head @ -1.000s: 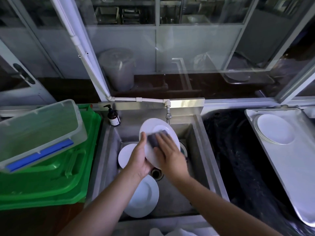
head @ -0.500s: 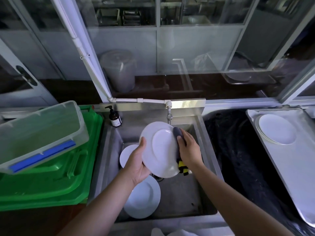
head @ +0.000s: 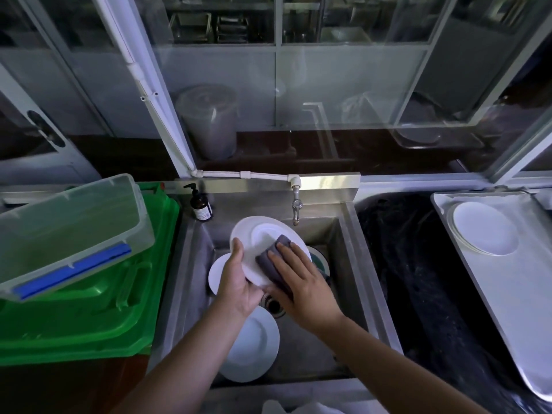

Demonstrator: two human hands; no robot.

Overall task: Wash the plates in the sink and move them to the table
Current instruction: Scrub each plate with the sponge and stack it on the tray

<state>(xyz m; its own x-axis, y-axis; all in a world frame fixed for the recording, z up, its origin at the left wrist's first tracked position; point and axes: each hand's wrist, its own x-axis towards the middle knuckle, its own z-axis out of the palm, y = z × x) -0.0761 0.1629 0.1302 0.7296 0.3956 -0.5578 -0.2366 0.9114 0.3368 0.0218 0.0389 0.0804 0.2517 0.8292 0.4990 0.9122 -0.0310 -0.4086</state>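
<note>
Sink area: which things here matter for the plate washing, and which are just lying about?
In the job: held plate, grey sponge, left hand, right hand, plates in sink, tap, washed plate on white tray.

Lying about: soap bottle, clear tub, green lids.

Held over the steel sink basin (head: 352,264): round white ceramic plate (head: 257,234), left grip (head: 237,282) at its left edge, right grip (head: 301,279) pressing grey sponge (head: 273,258) onto it. Below, in the basin: two more white plates (head: 254,348). Far left corner: dark pump bottle (head: 201,204). Left: clear plastic tub (head: 71,231) on green plastic crate (head: 98,318). Right: white tray (head: 513,294) carrying stacked white plates (head: 484,228).
</note>
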